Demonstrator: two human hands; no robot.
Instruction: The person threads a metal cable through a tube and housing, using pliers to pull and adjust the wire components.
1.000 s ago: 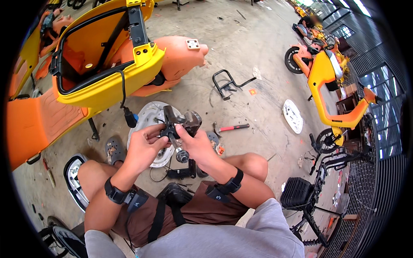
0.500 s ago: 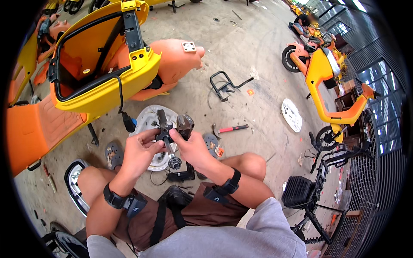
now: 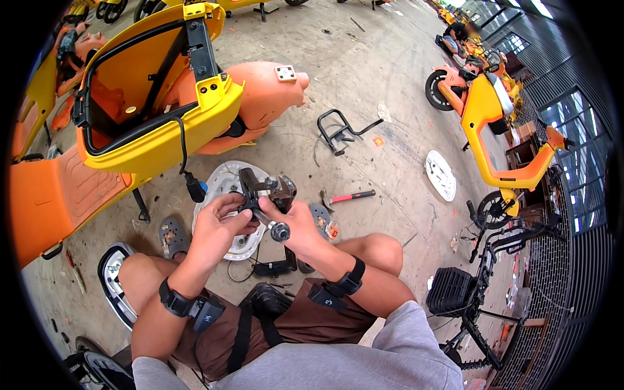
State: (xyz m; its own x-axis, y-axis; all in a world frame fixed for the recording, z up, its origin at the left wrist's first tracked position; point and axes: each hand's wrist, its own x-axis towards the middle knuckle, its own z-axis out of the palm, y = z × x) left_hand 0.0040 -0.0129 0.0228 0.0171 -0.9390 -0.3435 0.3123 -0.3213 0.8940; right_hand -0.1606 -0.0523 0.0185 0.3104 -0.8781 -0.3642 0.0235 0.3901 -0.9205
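Note:
In front of my bent knees I hold up a dark metal part with a shaft (image 3: 249, 184), its exact kind unclear. My left hand (image 3: 223, 220) pinches its dark body from the left. My right hand (image 3: 296, 224) grips it from the other side, thumb on top. The shaft's round silver end (image 3: 279, 231) points toward me and to the right, over my right hand. Along my right fingers sits a worn, chunky dark metal piece (image 3: 284, 192); whether it joins the shafted part I cannot tell. Beneath lies a white oval shell (image 3: 224, 172), partly hidden by my hands.
A yellow-orange scooter body (image 3: 123, 166) stands left, its cable plug (image 3: 195, 188) hanging near my left hand. On the floor lie a red-handled hammer (image 3: 351, 196), a black tube frame (image 3: 335, 133), a white panel (image 3: 441, 175) and a black box (image 3: 273, 268). Another scooter (image 3: 487, 130) stands right.
The held part has turned between my hands: its shaft end has swung to the right and slightly up. Both hands keep their grip and have hardly moved.

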